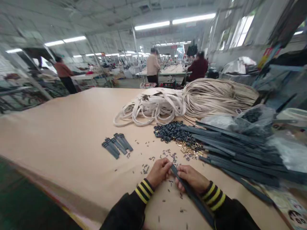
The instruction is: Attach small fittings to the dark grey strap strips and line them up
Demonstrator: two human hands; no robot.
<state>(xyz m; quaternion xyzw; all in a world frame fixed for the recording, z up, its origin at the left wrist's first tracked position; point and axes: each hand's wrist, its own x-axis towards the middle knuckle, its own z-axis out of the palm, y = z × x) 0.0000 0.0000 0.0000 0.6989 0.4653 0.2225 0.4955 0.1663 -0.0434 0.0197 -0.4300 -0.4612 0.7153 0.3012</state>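
A long dark blue-grey strap (195,199) runs from between my hands down toward the bottom edge. My left hand (159,172) pinches its far end between thumb and fingers. Lower along the strap, my right hand (192,179) is closed round it. Small dark scraps (145,168) are scattered on the table about both hands. Beyond my right hand lie gold metal buckles (190,148) and a heap of small dark loops (171,130). To the left, several short finished straps with buckles (117,143) lie side by side.
On the right, a stack of long dark strips (240,156) lies beside clear plastic bags (254,119). Coiled white straps (153,105) and a big bundle of beige cord (216,95) cover the far side of the brown-topped table (64,127). Co-workers (153,65) stand farther off.
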